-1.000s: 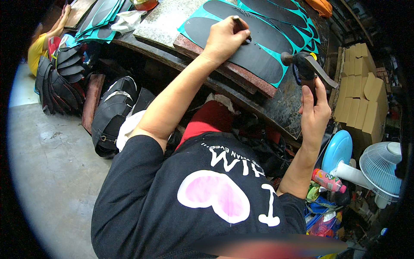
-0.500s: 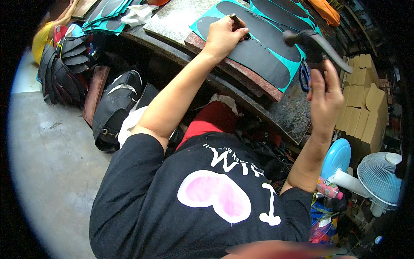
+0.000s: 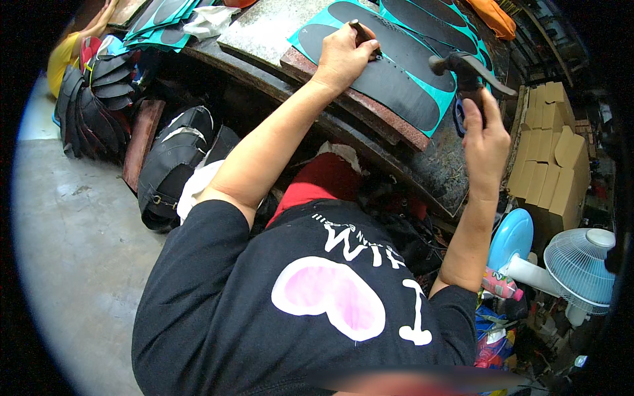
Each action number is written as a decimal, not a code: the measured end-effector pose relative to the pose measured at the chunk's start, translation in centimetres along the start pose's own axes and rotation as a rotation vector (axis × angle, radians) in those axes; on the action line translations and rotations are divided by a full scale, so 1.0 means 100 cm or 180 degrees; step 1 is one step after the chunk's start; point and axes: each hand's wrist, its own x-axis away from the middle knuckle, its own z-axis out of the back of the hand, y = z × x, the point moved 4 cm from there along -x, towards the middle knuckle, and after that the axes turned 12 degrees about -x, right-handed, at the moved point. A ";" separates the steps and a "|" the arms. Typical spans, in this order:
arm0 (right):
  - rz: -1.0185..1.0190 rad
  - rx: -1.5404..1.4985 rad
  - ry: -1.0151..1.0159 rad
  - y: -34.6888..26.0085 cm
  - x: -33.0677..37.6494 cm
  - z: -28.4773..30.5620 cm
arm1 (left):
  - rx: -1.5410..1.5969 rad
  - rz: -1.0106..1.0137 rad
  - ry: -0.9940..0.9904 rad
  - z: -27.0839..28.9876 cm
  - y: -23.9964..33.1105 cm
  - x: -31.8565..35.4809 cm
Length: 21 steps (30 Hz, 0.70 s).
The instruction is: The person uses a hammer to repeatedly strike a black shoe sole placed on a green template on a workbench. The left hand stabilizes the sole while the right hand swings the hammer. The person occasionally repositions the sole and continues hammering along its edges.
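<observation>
**A:** Head view. What do you have?

**B:** I see my left hand clenched around a short dark punch, its tip standing on a black insole piece. That piece lies on a teal sheet over a reddish stone block on the bench. My right hand is closed on the handle of a hammer, whose head sits up and to the right of the left grip, well apart from the punch.

**A:** How would you make the strike clean?

**B:** I'd judge the punch should stand upright, with the fingers low on the shaft and clear of its top. The hammer head should drop straight onto the punch end, not glancing toward the knuckles.

**A:** Anything nearby to mind?

**B:** More insole shapes lie just beyond the left grip. Below the right grip are cardboard boxes and a white fan. I'd keep the swing short.
</observation>
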 end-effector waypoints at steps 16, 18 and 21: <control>0.0204 0.0476 -0.0014 0.001 0.009 -0.004 | 0.0543 0.0339 -0.0028 -0.010 0.003 0.002; -0.0139 0.0021 0.0134 -0.002 0.006 0.011 | 0.0870 0.0279 -0.0222 -0.011 0.001 0.002; 0.0702 -0.0640 0.0447 -0.031 0.011 0.039 | -0.0337 -0.0096 -0.0389 -0.012 0.008 0.001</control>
